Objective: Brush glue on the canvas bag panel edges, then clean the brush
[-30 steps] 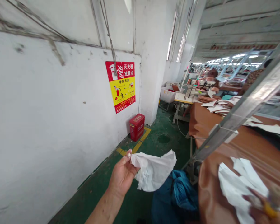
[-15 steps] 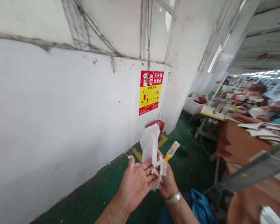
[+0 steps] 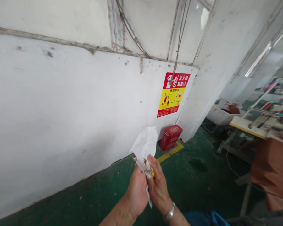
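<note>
Both of my hands are close together in front of me, low in the view. My right hand (image 3: 159,186), with a silver bracelet at the wrist, is closed on a paintbrush (image 3: 152,173) with a yellow handle and pale, stained bristles. A thin white sheet (image 3: 145,142), cloth or plastic, stands up above the hands, and a strip of it hangs down between them. The fingers of my left hand (image 3: 136,190) are bent around the lower part of this sheet, beside the brush; its fingertips are hidden.
Against the white wall (image 3: 85,103) stands a red metal box (image 3: 171,138) within yellow floor marking (image 3: 169,154). A fire extinguisher poster (image 3: 174,94) hangs above it. To the right are a white bin (image 3: 220,114), a worktable (image 3: 248,125) and brown material (image 3: 271,169). The floor (image 3: 193,194) is green.
My left hand has gone from open, palm up, to closed around the white sheet. The brush has come in between the hands. My view has turned left, showing more of the red box.
</note>
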Tool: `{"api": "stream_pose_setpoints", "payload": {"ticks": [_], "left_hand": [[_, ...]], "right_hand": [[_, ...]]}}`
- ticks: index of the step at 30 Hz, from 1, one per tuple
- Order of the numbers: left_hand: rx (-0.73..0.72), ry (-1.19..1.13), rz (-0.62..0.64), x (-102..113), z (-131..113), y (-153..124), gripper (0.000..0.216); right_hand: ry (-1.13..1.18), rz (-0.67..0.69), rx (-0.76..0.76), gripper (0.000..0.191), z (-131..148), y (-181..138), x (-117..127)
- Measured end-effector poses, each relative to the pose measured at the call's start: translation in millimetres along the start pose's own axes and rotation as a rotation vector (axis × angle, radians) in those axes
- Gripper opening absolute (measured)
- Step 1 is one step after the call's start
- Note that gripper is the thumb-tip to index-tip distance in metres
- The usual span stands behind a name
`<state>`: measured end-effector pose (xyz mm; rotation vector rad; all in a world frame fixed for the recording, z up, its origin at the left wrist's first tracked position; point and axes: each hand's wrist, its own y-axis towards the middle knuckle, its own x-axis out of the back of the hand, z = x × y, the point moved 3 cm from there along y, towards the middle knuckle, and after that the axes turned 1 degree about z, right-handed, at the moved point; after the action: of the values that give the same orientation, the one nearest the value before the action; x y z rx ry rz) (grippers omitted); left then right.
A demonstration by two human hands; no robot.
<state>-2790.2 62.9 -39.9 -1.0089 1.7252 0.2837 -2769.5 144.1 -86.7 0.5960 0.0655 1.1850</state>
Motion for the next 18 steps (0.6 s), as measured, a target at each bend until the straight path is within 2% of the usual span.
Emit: {"api": "stream_pose_setpoints", "payload": {"ticks": [3,9,15,18], "left_hand": [[0.068,-0.007,0.042,10,9,-2,0.064],[0.106,0.118,0.031,38,15,-8,0.074],[0.216,0.176,-0.036,45,18,-12,0.076],[0.219,0.161,-0.077,46,19,-16,0.079]], "right_hand": [[-0.091,-0.057,-0.014,0.035,-14,0,-15],[-0.080,0.008,-0.120,0.020,-45,9,-23],[-0.082,0.034,-0.390,0.022,-76,11,-40],[-0.071,0.017,-0.538,0.024,-94,15,-39]]}}
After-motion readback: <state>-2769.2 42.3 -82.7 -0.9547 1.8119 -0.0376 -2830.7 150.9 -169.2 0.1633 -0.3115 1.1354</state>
